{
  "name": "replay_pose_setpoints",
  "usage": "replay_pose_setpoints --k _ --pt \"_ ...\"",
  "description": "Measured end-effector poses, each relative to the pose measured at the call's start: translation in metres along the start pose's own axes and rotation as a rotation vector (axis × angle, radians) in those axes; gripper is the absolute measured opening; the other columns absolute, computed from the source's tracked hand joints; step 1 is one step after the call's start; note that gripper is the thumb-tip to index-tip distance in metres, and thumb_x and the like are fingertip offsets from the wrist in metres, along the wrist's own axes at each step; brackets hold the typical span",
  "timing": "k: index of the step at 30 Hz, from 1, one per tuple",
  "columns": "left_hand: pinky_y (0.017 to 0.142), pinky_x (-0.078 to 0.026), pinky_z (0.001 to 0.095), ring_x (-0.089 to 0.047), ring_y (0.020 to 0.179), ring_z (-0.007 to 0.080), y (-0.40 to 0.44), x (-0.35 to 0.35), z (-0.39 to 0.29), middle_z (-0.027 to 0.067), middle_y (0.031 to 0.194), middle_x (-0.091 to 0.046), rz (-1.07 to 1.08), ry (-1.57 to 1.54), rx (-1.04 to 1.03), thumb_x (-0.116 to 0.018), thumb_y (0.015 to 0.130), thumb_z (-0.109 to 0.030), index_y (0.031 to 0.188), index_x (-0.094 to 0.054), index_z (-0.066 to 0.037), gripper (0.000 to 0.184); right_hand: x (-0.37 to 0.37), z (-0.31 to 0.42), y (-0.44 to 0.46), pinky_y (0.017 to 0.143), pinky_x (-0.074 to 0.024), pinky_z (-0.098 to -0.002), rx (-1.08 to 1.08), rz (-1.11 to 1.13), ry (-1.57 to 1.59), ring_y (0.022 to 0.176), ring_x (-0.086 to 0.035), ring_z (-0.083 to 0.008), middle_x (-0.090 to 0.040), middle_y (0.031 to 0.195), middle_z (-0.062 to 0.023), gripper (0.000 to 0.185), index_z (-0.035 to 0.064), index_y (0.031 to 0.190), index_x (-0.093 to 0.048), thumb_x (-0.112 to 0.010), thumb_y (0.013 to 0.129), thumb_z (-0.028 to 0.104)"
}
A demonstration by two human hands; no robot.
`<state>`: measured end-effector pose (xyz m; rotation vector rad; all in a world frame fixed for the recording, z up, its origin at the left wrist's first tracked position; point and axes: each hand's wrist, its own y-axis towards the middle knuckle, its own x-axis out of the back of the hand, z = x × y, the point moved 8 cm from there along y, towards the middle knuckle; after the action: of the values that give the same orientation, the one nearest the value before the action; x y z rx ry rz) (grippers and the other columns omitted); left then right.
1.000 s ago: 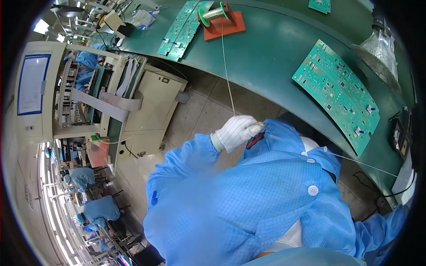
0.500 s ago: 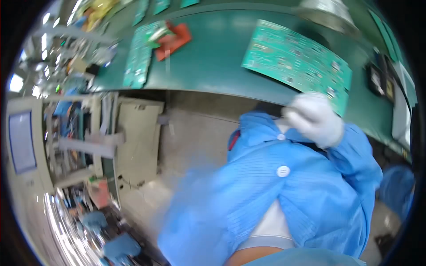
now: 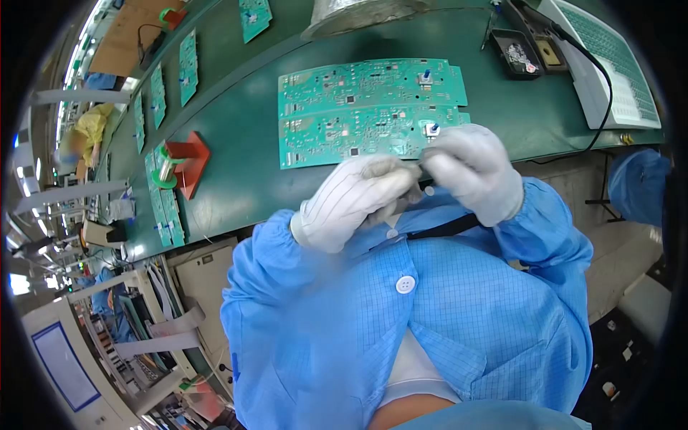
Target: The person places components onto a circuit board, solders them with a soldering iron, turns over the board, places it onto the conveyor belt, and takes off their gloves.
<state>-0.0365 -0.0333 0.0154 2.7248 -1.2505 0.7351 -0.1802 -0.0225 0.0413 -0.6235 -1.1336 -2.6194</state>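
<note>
My left hand, in a white striped glove, is closed with its fingertips pinched together in front of my chest. My right hand, also gloved, is closed just beside it, its fingertips nearly meeting the left ones. Something small and dark shows between the fingertips, too small to make out. Behind both hands lies a green double circuit board with two blue-shafted parts near its right end. My right fingers overlap its lower edge. A wire spool on a red stand stands further left.
Smaller boards lie along the back left of the green bench. A metal hood hangs above the board. At the right are a black tray of small parts, a cable and a white tray. A co-worker in yellow is far left.
The view has swung right, bringing the double board in front of me. My right hand has come in from the far right to meet my left, which was by the spool's wire.
</note>
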Motion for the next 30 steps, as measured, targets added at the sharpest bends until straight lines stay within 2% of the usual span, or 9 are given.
replay_pose_setpoints --k 2,6,11,13,15,20,23,27,30 --pt "0.075 -0.054 0.0326 -0.069 0.080 0.0170 0.022 0.011 -0.007 0.0146 0.089 -0.070 -0.048 -0.075 0.189 -0.052 0.097 -0.022 0.107 -0.070 -0.001 0.029 0.022 -0.047 -0.044 0.052 -0.0454 -0.0307 -0.832 -0.257 0.465 0.061 -0.059 -0.0171 -0.057 0.072 -0.0084 0.013 0.0019 0.092 -0.064 -0.060 0.089 0.014" --pt "0.066 -0.056 0.0399 -0.070 0.075 0.0320 0.050 0.058 0.010 0.0127 0.082 -0.070 -0.439 0.723 -0.104 -0.074 0.085 -0.036 0.085 -0.068 -0.007 0.030 0.143 -0.144 -0.102 0.062 -0.0440 -0.0231 -0.876 -1.121 0.363 0.072 -0.057 -0.0101 -0.064 0.081 -0.0023 0.044 0.0052 0.130 -0.064 -0.050 0.105 0.039" --pt "0.066 -0.057 0.0411 -0.070 0.077 0.0309 0.067 0.062 0.050 0.0145 0.107 -0.064 -0.360 0.968 -0.064 -0.082 0.069 -0.057 0.091 -0.063 -0.006 0.058 0.240 -0.169 -0.085 0.069 -0.0480 -0.0226 -0.797 -0.935 -0.455 0.080 -0.061 -0.0110 -0.071 0.090 -0.0062 0.040 0.0071 0.128 -0.067 -0.054 0.102 0.035" --pt "0.068 -0.058 0.0416 -0.070 0.083 0.0322 0.066 0.061 0.054 0.0152 0.119 -0.060 -0.384 0.967 -0.053 -0.082 0.067 -0.059 0.091 -0.063 -0.005 0.062 0.257 -0.199 -0.089 0.074 -0.0503 -0.0228 -0.888 -0.905 -0.361 0.086 -0.065 -0.0117 -0.071 0.102 -0.0078 0.036 0.0076 0.126 -0.068 -0.055 0.101 0.029" --pt "0.069 -0.058 0.0419 -0.069 0.085 0.0329 0.065 0.058 0.057 0.0154 0.121 -0.059 -0.398 0.955 -0.015 -0.082 0.067 -0.060 0.091 -0.063 -0.004 0.063 0.255 -0.198 -0.061 0.079 -0.0523 -0.0246 -0.695 -0.463 -0.887 0.094 -0.066 -0.0128 -0.069 0.112 -0.0078 0.032 0.0073 0.128 -0.067 -0.052 0.102 0.020" --pt "0.071 -0.058 0.0421 -0.069 0.090 0.0347 0.059 0.052 0.057 0.0165 0.123 -0.058 -0.412 0.935 0.067 -0.083 0.066 -0.060 0.091 -0.063 -0.004 0.065 0.266 -0.217 -0.083 0.077 -0.0531 -0.0253 -0.925 -0.823 -0.237 0.089 -0.066 -0.0120 -0.067 0.111 -0.0072 0.026 0.0035 0.118 -0.068 -0.051 0.103 0.016" --pt "0.072 -0.058 0.0421 -0.069 0.091 0.0345 0.057 0.048 0.055 0.0175 0.123 -0.057 -0.423 0.921 0.089 -0.084 0.065 -0.059 0.090 -0.064 -0.004 0.064 0.261 -0.198 -0.086 0.075 -0.0536 -0.0266 -0.931 -0.702 -0.559 0.088 -0.067 -0.0125 -0.068 0.112 -0.0075 0.027 0.0037 0.116 -0.069 -0.053 0.103 0.021" --pt "0.072 -0.058 0.0428 -0.068 0.091 0.0338 0.057 0.045 0.052 0.0175 0.123 -0.057 -0.448 0.934 0.081 -0.084 0.066 -0.056 0.087 -0.064 -0.004 0.060 0.263 -0.198 -0.095 0.077 -0.0551 -0.0289 -0.978 -0.779 -0.373 0.088 -0.068 -0.0140 -0.068 0.112 -0.0081 0.027 0.0026 0.119 -0.067 -0.063 0.097 0.017" --pt "0.073 -0.058 0.0427 -0.068 0.092 0.0338 0.055 0.048 0.048 0.0173 0.122 -0.058 -0.451 0.912 0.063 -0.083 0.071 -0.049 0.087 -0.065 -0.003 0.052 0.273 -0.164 -0.090 0.076 -0.0565 -0.0282 -0.632 -0.655 -0.752 0.087 -0.069 -0.0164 -0.068 0.106 -0.0107 0.026 -0.0013 0.117 -0.067 -0.067 0.092 0.008"
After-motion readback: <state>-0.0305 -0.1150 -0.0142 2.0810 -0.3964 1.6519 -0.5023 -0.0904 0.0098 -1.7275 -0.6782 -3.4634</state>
